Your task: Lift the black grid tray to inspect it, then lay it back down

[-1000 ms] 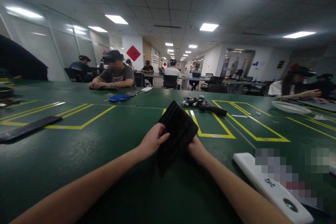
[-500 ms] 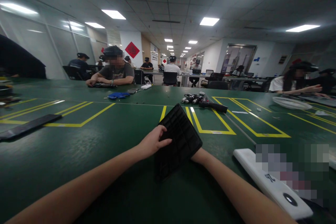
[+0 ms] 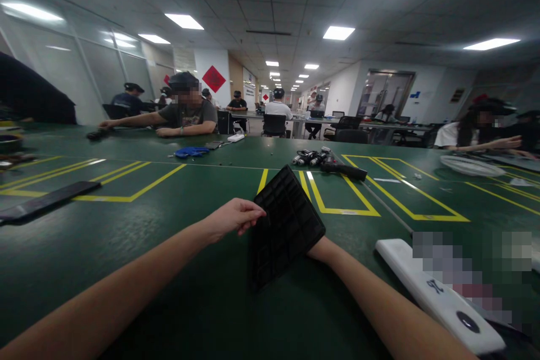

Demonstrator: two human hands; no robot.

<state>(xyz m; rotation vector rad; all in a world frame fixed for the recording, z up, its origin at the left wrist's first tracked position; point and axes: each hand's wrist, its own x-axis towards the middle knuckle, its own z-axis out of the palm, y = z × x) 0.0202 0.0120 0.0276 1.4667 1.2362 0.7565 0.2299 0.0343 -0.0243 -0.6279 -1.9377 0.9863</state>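
A black compartment tray (image 3: 291, 219), divided by a grid of ridges, is held tilted above the green table (image 3: 169, 259). My right hand (image 3: 321, 250) grips the tray from behind at its lower right edge, and its fingers are hidden by the tray. At the tray's left edge, my left hand (image 3: 238, 216) is closed in a pinch, thumb against fingertips. Whatever lies between those fingertips is too small or hidden to make out. The tray's cells look dark, and I cannot tell what is in them.
A white device (image 3: 439, 292) lies at right. Black cables (image 3: 312, 157) and a dark handle-like object (image 3: 346, 171) lie beyond the tray. A blue glove-like item (image 3: 191, 152) and a long black object (image 3: 50, 201) are at left. A co-worker (image 3: 185, 107) sits opposite.
My left hand has drawn left off the tray's face, its spread fingers closing into a pinch. The tray and my right hand barely moved. The co-worker opposite has stretched an arm leftward.
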